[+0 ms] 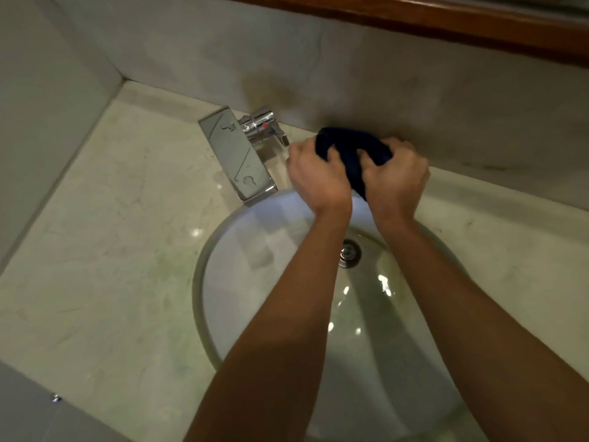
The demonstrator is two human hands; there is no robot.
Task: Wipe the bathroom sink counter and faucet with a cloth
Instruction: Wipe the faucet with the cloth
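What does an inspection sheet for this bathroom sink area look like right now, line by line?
Surface: pale marble counter, glossy with light glints, around a round glass basin with a metal drain.
Job's things: dark blue cloth, bunched, held over the basin's back edge; chrome faucet with flat spout, lever handle behind it.
Clutter: nothing seen.
Grips: left hand and right hand both grip the cloth.
Cables: nothing seen.
Surroundings: pale wall tiles, wooden frame edge above.
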